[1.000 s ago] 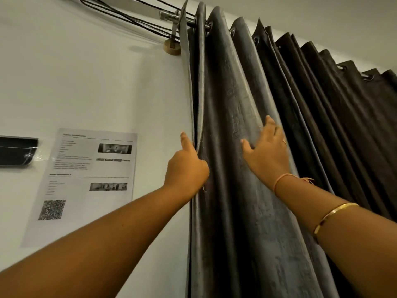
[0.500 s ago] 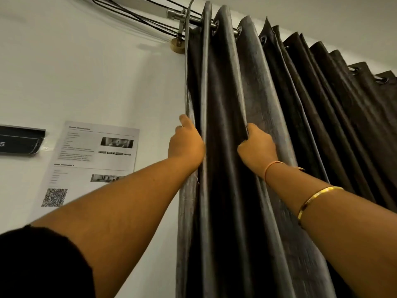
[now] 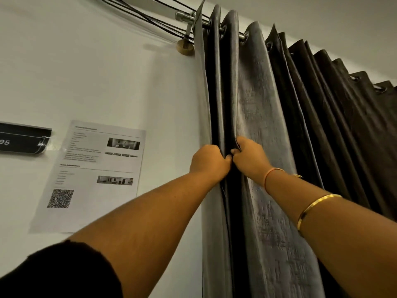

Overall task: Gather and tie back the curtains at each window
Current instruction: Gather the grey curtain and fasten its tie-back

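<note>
A dark grey eyelet curtain (image 3: 262, 117) hangs in deep folds from a metal rod (image 3: 187, 16) high on the wall. My left hand (image 3: 207, 161) grips the curtain's left edge fold, fingers curled round the cloth. My right hand (image 3: 250, 157) grips the neighbouring fold right beside it, thumb pinching the fabric. The two fists almost touch, with the left folds bunched between them. To the right, further darker folds (image 3: 335, 108) hang spread along the rod.
A white wall (image 3: 86, 72) lies to the left with a printed sheet bearing a QR code (image 3: 96, 175) and a black number plate (image 3: 23, 140). Black cables (image 3: 150, 20) run along the top near a round wooden rod bracket (image 3: 184, 47).
My right hand went from lying flat on the curtain to gripping a fold, then pulled it left up against my left hand. The left folds are now bunched together.
</note>
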`<state>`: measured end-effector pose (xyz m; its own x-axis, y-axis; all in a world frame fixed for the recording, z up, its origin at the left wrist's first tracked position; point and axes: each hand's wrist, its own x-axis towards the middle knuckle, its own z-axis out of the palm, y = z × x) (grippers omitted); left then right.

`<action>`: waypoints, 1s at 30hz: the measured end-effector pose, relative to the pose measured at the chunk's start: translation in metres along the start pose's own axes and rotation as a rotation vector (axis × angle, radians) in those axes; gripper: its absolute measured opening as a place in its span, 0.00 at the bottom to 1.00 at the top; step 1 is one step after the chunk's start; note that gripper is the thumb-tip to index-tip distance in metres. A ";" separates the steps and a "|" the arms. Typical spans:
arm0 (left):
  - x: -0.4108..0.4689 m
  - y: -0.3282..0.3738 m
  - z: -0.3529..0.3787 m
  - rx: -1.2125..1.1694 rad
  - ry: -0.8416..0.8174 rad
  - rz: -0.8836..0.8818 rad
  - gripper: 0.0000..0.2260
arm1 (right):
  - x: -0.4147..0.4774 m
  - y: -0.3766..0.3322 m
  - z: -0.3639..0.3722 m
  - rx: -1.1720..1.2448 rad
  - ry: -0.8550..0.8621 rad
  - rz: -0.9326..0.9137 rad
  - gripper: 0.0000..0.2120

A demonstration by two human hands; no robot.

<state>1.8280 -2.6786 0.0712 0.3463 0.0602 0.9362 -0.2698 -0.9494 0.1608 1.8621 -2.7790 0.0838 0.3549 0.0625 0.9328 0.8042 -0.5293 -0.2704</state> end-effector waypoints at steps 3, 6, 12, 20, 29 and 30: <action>-0.004 -0.002 0.008 0.010 -0.002 -0.018 0.11 | 0.000 0.003 -0.001 0.033 -0.006 0.025 0.18; -0.007 -0.008 0.016 -0.060 0.097 -0.044 0.12 | -0.002 0.008 0.003 0.040 0.002 0.035 0.15; -0.017 -0.035 0.024 -0.186 0.153 -0.015 0.18 | -0.010 0.004 0.018 -0.197 -0.067 -0.001 0.32; -0.007 -0.100 -0.029 -0.084 0.277 -0.106 0.16 | 0.009 -0.060 0.056 -0.282 -0.163 -0.138 0.33; 0.000 -0.135 -0.069 -0.100 0.299 -0.017 0.13 | 0.024 -0.112 0.079 -0.238 -0.124 -0.276 0.30; 0.000 -0.132 -0.066 -0.099 0.273 -0.011 0.12 | 0.023 -0.109 0.078 -0.251 -0.134 -0.265 0.30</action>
<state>1.8044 -2.5327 0.0705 0.0987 0.1634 0.9816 -0.3583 -0.9144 0.1882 1.8199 -2.6536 0.1162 0.2233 0.3261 0.9186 0.7407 -0.6694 0.0575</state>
